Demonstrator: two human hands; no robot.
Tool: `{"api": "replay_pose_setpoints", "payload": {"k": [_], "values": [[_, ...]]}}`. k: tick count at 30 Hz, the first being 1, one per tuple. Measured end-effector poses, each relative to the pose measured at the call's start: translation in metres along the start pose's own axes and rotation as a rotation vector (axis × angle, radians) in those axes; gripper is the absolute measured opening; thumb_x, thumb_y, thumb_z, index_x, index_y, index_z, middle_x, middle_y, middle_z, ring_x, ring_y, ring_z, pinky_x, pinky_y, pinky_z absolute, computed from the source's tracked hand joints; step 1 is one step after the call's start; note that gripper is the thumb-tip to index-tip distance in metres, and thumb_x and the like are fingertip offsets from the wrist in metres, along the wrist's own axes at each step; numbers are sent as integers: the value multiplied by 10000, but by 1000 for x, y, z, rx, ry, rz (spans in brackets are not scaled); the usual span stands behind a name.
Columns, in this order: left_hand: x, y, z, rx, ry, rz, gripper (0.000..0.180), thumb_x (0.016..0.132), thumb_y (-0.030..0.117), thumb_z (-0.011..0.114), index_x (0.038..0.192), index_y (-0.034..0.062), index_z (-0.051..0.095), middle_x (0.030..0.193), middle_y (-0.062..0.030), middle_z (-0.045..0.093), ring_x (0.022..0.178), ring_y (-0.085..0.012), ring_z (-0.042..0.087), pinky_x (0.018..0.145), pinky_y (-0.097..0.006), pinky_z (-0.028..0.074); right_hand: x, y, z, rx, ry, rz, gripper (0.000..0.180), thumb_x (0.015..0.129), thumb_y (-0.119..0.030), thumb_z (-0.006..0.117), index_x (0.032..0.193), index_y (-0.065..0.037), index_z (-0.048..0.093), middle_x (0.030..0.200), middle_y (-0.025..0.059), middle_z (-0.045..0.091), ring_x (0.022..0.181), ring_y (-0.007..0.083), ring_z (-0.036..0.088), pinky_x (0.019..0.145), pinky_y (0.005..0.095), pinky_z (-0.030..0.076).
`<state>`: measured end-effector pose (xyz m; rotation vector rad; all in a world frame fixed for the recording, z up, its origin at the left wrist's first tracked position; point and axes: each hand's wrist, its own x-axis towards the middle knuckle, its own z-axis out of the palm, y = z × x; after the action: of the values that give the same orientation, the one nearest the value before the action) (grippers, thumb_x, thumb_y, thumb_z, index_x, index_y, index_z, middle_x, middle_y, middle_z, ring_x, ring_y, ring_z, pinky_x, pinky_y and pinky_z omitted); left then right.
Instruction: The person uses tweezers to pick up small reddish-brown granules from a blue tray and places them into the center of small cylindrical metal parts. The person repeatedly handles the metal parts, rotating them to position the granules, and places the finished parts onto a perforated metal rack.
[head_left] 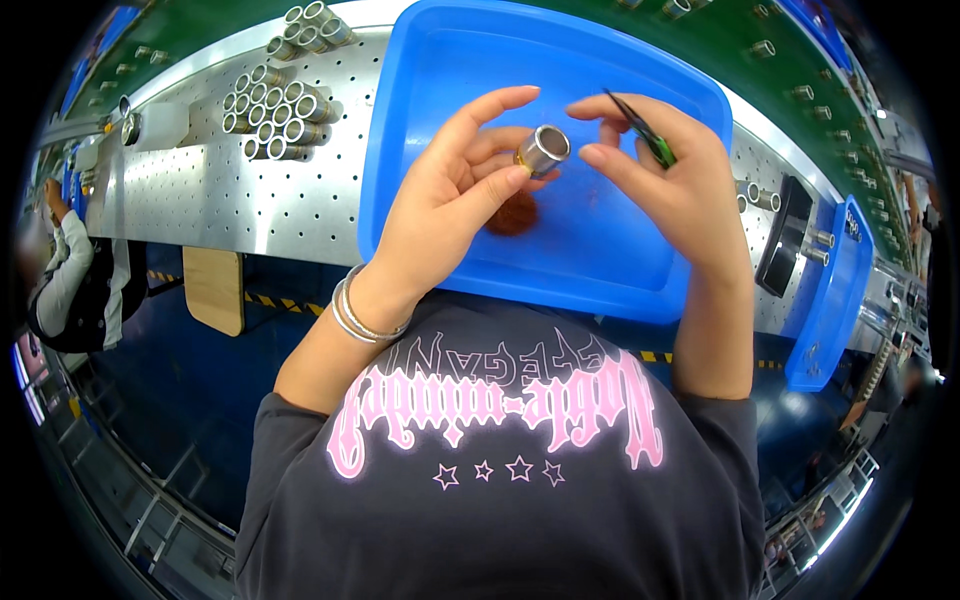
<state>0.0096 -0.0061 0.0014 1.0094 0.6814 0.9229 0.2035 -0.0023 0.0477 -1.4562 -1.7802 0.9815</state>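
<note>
Between thumb and fingers, my left hand (450, 190) grips a short metal sleeve (548, 145), tilted with its open end up. A little yellowish material shows at the sleeve's lower edge. My right hand (670, 165) is just to the right, apart from the sleeve. It holds a slim, pointed black-and-green hand tool (655, 143) against the palm, tip toward the upper left. Thumb and index finger of that hand are held apart. Both hands are above a large blue tray (450, 30). A reddish-brown clump (515, 215) lies in the tray below the sleeve, partly hidden by my left hand.
A perforated metal bench (200, 210) carries several upright metal sleeves (268, 110) left of the tray. Right of it are more sleeves (765, 200), a black flat object (785, 235) and a smaller blue tray (830, 310). Another person (85, 270) is at far left, near a wooden stool (213, 290).
</note>
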Motion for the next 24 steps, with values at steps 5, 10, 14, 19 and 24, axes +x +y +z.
{"api": "replay_pose_setpoints", "payload": {"k": [5, 10, 14, 19, 24], "values": [[-1, 2, 2, 95, -41, -15, 460, 890, -12, 465, 1331, 45, 346, 1117, -127, 568, 976, -159, 577, 779, -232, 454, 14, 3, 0, 20, -203, -38, 198, 752, -146, 658, 905, -21, 640, 729, 86, 607, 614, 110, 523, 527, 230, 383], [-1, 8, -2, -82, 29, -174, 475, 881, 73, 533, 1322, 27, 363, 1105, -157, 577, 1004, -200, 586, 877, -287, 470, 9, 5, -1, 135, -45, 7, 145, 785, -135, 642, 824, 2, 614, 719, 65, 617, 658, 104, 551, 585, 220, 414], [1, 6, -1, -114, 51, -156, 471, 875, 91, 552, 1310, 29, 384, 1071, -136, 593, 983, -193, 593, 856, -295, 481, 9, 10, 6, 474, -83, -15, 130, 827, -127, 611, 809, 1, 592, 726, 38, 623, 670, 93, 548, 595, 213, 422], [0, 1, 1, -69, 55, -113, 475, 866, 82, 568, 1304, 27, 390, 1039, -122, 600, 935, -187, 607, 827, -287, 482, 16, 1, 8, 701, -116, 61, 132, 838, -151, 603, 819, -20, 594, 753, 65, 638, 564, 35, 451, 497, 189, 344], [-3, 2, 3, -16, 9, -140, 512, 850, 60, 584, 1314, 21, 372, 1038, -127, 597, 907, -212, 620, 831, -299, 488, 27, 12, 16, 851, -7, 106, 151, 847, -170, 596, 836, -20, 597, 786, 94, 651, 466, 6, 321, 429, 184, 257]]}}
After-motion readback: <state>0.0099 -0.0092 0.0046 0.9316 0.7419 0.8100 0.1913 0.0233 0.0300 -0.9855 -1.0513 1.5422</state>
